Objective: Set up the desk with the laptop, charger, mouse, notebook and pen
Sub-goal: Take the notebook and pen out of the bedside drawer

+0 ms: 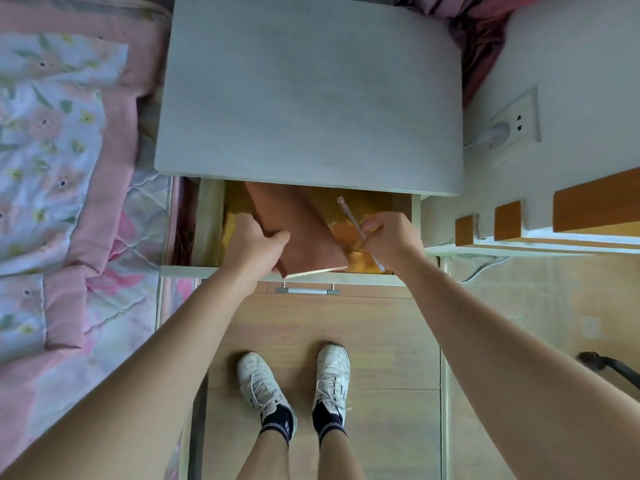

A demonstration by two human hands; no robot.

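A brown notebook lies tilted inside the open drawer under the grey desk top. My left hand grips the notebook's near left edge, lifting its corner above the drawer front. My right hand pinches a slim white pen, which slants up and to the left over the drawer's yellow lining. No laptop, charger or mouse is in view.
A bed with a pink floral quilt runs along the left. On the right wall is a socket with a white plug in it. The drawer's metal handle faces me. My feet in white shoes stand on the wooden floor.
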